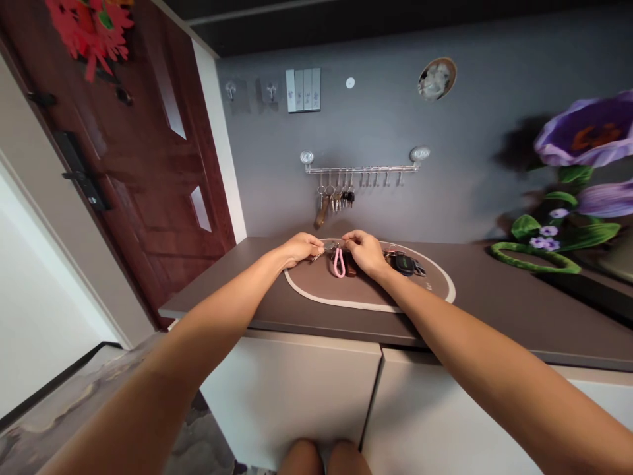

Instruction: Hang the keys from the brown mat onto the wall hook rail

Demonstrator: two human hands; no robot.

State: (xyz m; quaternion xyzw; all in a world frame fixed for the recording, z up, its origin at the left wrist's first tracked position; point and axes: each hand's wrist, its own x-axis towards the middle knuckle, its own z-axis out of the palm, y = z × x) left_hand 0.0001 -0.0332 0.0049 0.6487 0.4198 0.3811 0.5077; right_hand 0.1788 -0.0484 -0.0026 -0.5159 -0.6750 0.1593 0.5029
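Note:
Over the left part of an oval brown mat [326, 295], my left hand [301, 249] pinches a small bunch of keys [317, 255]. My right hand [366, 253] is closed at the mat's far middle, its thumb and forefinger together; what they grip is too small to make out. Between the hands a pink strap loop [339, 262] lies by a brown key fob [351, 265], partly hidden by my right hand. Right of that hand, a black key case [403, 264] and other keys rest on the mat.
On the wall above, a clear hook rail [363, 169] carries several hanging keys [336, 198]. Purple fabric flowers [586, 135] stand on the right of the dark countertop [494, 297]. A red-brown door [148, 165] is at the left.

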